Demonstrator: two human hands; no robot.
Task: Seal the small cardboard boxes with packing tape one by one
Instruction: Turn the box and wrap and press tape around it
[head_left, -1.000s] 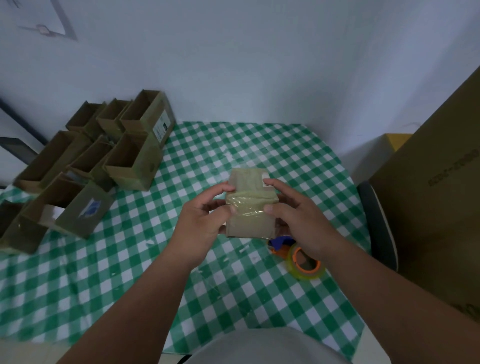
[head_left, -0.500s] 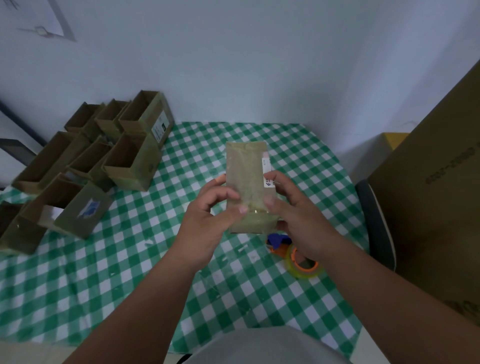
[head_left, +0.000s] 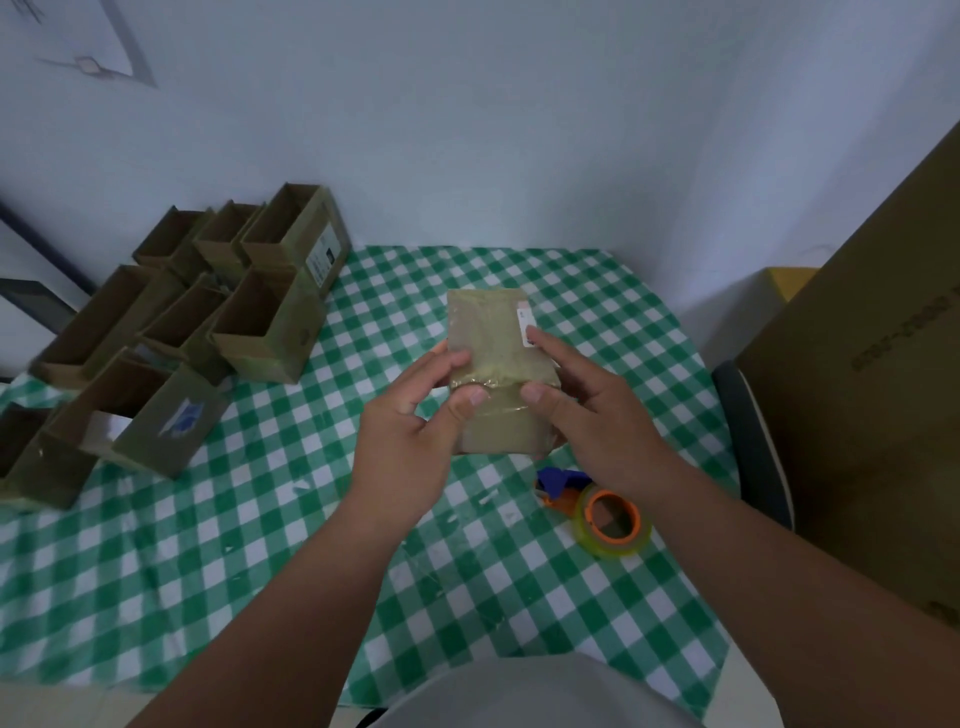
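Observation:
I hold a small closed cardboard box (head_left: 491, 332) upright above the checked table, one long face toward me. A shiny strip of clear tape runs across its lower part. My left hand (head_left: 415, 415) grips the box's left side, thumb pressing on the tape. My right hand (head_left: 587, 410) grips the right side, thumb on the tape and forefinger beside a small white label. The tape roll (head_left: 613, 522), yellowish with an orange core, lies flat on the table below my right wrist, joined to a blue and orange dispenser part (head_left: 558, 483).
Several open empty cardboard boxes (head_left: 260, 322) are clustered at the table's left and back left. A green-and-white checked cloth (head_left: 260, 545) covers the table. A large brown carton (head_left: 872, 405) and a dark chair edge (head_left: 753, 441) stand at the right. White walls close the corner behind.
The box has been turned in my hands from its taped end facing up to a long face toward me. My thumbs now press on the tape strip lower down.

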